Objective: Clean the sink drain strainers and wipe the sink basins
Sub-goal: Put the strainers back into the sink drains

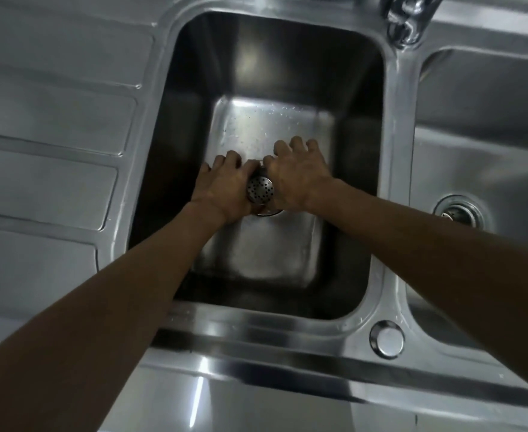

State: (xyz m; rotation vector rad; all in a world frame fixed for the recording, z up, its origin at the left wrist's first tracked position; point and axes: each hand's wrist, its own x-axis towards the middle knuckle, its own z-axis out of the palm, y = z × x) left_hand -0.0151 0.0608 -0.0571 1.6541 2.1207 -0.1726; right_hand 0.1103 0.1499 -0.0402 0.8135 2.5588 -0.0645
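Gripping strainer [259,189], hands [223,190] hiding drain [271,212], faucet [407,21] above

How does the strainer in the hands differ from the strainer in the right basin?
The held strainer is out of its drain, over the left basin; the seated strainer sits in the drain of the right basin.
The held strainer is tipped, its holed bottom facing the camera; the seated strainer shows its top.
The left hand and right hand grip the held strainer; no hand touches the seated strainer.
Both are round metal.
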